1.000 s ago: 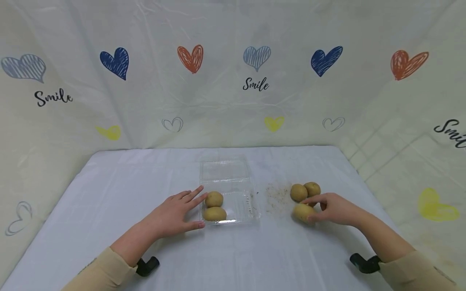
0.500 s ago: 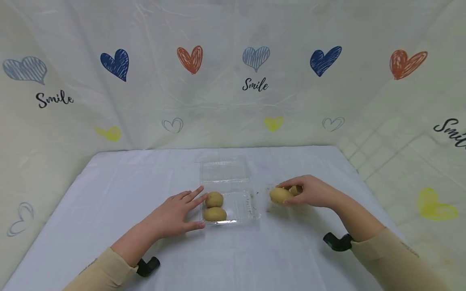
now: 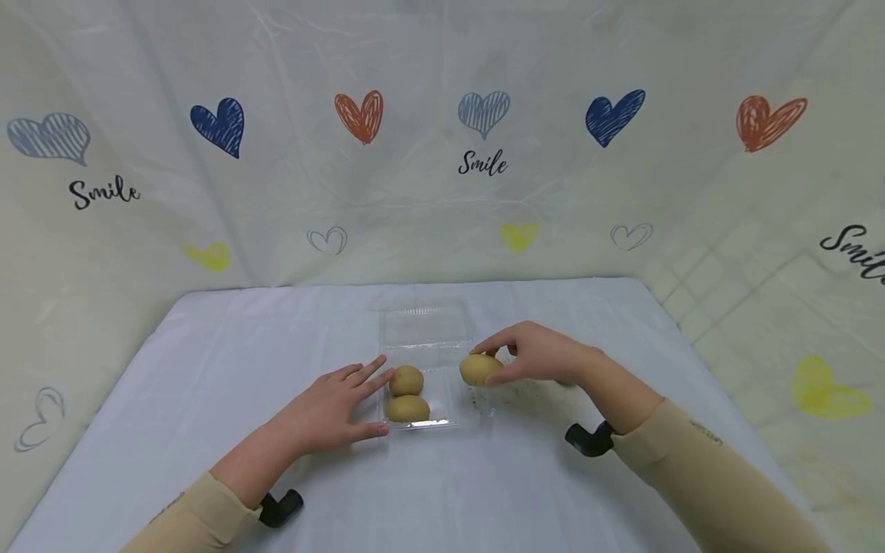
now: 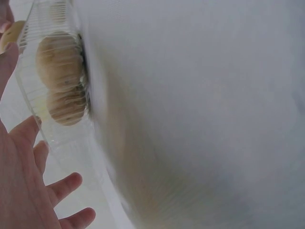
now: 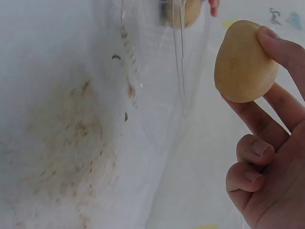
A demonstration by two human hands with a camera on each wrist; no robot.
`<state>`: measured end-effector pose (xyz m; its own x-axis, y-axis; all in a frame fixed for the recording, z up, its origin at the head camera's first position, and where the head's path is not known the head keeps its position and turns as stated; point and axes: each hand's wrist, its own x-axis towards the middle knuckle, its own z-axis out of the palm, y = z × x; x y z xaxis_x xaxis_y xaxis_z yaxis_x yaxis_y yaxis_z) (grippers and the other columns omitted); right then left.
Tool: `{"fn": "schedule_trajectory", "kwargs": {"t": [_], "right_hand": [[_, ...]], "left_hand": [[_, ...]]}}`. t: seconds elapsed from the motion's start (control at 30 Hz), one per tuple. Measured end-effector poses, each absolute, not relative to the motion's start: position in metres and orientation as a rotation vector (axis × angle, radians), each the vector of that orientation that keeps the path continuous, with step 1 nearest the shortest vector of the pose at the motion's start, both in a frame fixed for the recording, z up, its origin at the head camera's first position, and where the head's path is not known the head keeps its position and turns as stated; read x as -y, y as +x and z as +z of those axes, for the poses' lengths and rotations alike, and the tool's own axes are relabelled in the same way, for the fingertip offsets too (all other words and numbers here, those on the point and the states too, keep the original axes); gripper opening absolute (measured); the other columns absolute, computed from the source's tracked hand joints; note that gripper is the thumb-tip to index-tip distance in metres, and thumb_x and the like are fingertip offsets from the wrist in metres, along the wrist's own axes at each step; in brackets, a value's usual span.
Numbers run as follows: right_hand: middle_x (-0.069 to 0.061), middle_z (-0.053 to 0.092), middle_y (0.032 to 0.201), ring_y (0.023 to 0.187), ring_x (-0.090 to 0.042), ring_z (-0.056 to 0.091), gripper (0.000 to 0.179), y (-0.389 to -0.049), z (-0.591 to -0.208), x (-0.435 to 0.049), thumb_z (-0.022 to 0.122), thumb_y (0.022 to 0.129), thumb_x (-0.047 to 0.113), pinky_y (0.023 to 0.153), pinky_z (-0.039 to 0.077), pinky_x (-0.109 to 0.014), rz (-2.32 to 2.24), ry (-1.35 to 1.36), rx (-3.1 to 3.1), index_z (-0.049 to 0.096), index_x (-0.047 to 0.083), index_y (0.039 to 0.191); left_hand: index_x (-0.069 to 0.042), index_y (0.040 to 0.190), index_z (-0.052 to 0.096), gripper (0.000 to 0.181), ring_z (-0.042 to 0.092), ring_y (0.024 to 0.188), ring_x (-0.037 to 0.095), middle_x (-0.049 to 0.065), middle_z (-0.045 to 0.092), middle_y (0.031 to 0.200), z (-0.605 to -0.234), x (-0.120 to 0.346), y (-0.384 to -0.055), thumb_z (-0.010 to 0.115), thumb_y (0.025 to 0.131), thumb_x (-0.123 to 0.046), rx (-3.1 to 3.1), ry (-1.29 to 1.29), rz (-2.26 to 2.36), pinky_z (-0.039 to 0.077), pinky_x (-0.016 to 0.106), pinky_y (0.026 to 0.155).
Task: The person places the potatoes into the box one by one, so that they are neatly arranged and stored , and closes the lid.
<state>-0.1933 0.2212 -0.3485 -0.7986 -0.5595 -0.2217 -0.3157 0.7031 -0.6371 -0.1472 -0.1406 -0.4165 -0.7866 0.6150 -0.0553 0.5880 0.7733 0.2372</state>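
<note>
My right hand (image 3: 549,353) pinches a potato (image 3: 478,370) between thumb and fingers, above the right side of a clear plastic container (image 3: 440,392). The right wrist view shows this potato (image 5: 245,62) off the table, the ring and little fingers curled below it. Inside the container's left side lie two potatoes, a rounder one (image 3: 406,380) behind a longer one (image 3: 408,408). My left hand (image 3: 332,411) is spread at the container's left edge, thumb near the front corner. Through the ribbed wall in the left wrist view both potatoes (image 4: 59,62) show.
The container's hinged lid (image 3: 425,326) lies folded back behind it. Brown dirt crumbs (image 5: 81,133) are scattered on the white tablecloth (image 3: 512,484) right of the container. Two potatoes seen earlier at the right are now hidden behind my right hand and wrist. A printed backdrop (image 3: 415,184) rises behind the table.
My right hand has lifted a potato from the group at the right and carried it left to the container's right side. The left hand and the two potatoes in the container stay put.
</note>
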Motion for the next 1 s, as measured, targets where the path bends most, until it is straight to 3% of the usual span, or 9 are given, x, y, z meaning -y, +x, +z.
{"fn": "schedule_trajectory", "kwargs": {"t": [0.37,0.7,1.0], "right_hand": [[0.02,0.066,0.1,0.099,-0.013,0.062,0.039,-0.198,-0.362,-0.184,0.082,0.08,0.036,0.084,0.048,-0.032,-0.517,-0.884,-2.549,0.073,0.033,0.118],[0.016,0.068,0.095,0.09,-0.009,0.061,0.041,-0.196,-0.373,-0.162,0.083,0.079,0.035,0.083,0.048,-0.03,-0.248,-1.017,-2.573,0.074,0.028,0.118],[0.016,0.068,0.086,0.081,-0.004,0.058,0.035,-0.197,-0.381,-0.152,0.084,0.078,0.036,0.081,0.047,-0.029,-0.156,-1.024,-2.539,0.076,0.027,0.111]], "left_hand": [[-0.029,0.159,0.025,0.088,0.032,0.144,0.032,-0.004,0.016,0.166,-0.418,0.14,-0.147,0.053,0.088,-0.073,-2.844,0.967,0.306,0.032,0.057,0.11],[-0.032,0.158,0.026,0.085,0.034,0.143,0.031,-0.004,0.018,0.165,-0.422,0.141,-0.149,0.055,0.088,-0.071,-2.87,0.993,0.32,0.034,0.056,0.108],[-0.033,0.159,0.023,0.088,0.032,0.144,0.031,-0.006,0.014,0.166,-0.422,0.142,-0.149,0.047,0.087,-0.078,-2.854,0.975,0.32,0.033,0.057,0.109]]}}
